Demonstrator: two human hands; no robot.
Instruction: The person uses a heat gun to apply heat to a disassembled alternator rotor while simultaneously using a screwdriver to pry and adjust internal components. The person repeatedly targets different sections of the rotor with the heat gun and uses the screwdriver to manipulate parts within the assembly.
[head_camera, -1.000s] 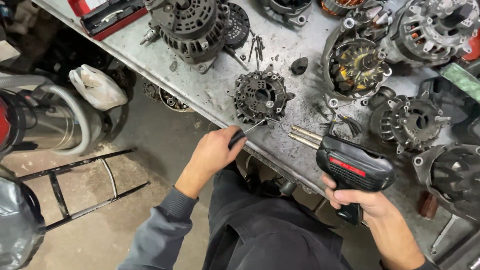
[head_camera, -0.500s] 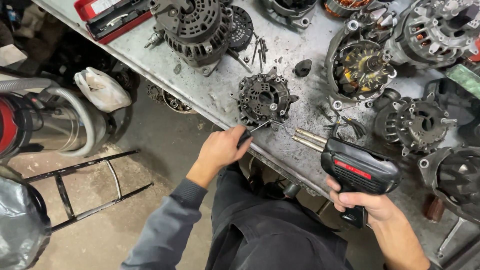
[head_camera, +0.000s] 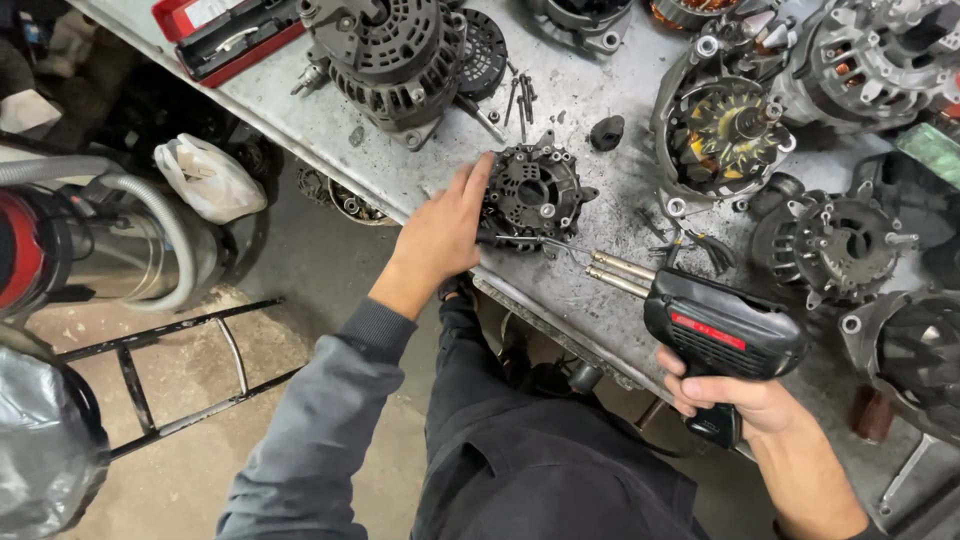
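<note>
The left hand (head_camera: 440, 235) rests flat against the left side of a small black alternator end cover (head_camera: 535, 190) lying near the bench's (head_camera: 590, 100) near edge, fingers spread, its grip released. The right hand (head_camera: 745, 405) has its grip clenched on a black soldering gun (head_camera: 715, 330), whose 2 metal prongs point left toward the cover.

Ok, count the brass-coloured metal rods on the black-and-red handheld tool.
2: side by side at the black-and-red tool's front, upper rod and lower rod, pointing toward the left hand; none seem hidden.
</note>
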